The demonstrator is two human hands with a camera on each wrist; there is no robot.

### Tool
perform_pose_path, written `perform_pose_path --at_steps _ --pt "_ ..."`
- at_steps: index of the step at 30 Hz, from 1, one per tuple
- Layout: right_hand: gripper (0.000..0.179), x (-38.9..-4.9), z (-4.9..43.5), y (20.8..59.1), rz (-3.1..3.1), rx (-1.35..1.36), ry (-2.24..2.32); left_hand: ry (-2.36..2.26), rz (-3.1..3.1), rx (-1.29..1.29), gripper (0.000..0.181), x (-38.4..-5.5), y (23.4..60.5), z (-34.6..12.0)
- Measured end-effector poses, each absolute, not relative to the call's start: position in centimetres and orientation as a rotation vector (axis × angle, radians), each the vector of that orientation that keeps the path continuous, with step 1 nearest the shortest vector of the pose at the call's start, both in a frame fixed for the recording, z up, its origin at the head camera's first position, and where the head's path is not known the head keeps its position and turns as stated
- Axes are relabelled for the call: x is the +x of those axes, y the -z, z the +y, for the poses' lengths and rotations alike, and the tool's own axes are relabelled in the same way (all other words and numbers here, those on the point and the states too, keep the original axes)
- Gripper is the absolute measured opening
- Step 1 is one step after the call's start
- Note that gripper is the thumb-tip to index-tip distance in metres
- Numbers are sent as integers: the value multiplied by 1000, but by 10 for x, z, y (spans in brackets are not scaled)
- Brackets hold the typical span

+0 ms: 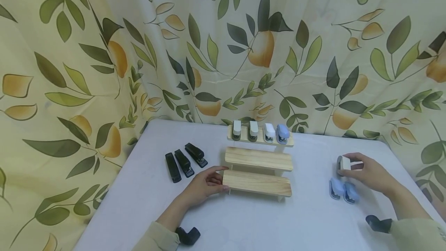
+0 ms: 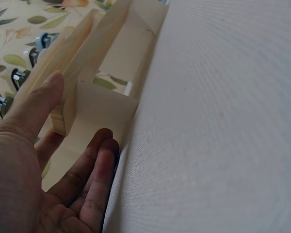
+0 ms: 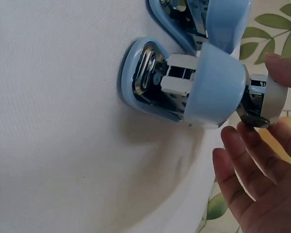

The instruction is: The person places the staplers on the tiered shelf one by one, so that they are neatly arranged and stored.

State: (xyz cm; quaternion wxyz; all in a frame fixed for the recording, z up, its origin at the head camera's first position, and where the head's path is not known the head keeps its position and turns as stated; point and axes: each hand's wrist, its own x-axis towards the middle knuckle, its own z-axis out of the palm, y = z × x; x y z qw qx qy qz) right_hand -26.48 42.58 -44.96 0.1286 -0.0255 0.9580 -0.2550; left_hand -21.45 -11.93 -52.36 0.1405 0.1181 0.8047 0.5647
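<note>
At the left end of a three-step wooden stand (image 1: 256,183), my left hand (image 1: 205,185) pinches the lowest board (image 2: 82,73) between thumb and index finger; its other fingers curl beside the white end support (image 2: 104,99). Far to the right, my right hand (image 1: 371,171) grips a small white stapler (image 1: 345,164) with a dark base between thumb and fingers. In the right wrist view this white stapler (image 3: 275,102) is partly hidden behind a light blue stapler (image 3: 216,87). Two blue staplers (image 1: 337,188) stand just in front of the right hand.
Several small staplers, grey, white and blue (image 1: 282,133), line the stand's top step. Three black staplers (image 1: 183,162) lie left of the stand on the white-covered table (image 1: 244,224). A patterned curtain (image 1: 223,49) hangs behind. Black wrist mounts (image 1: 188,236) sit on both sleeves.
</note>
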Motion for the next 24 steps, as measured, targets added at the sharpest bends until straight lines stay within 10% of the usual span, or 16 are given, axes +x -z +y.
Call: perform_pose_path --at_steps 24 --pt "90 -249 385 423 2859 -175 744 -1635 2321 344 61 -214 524 -119"
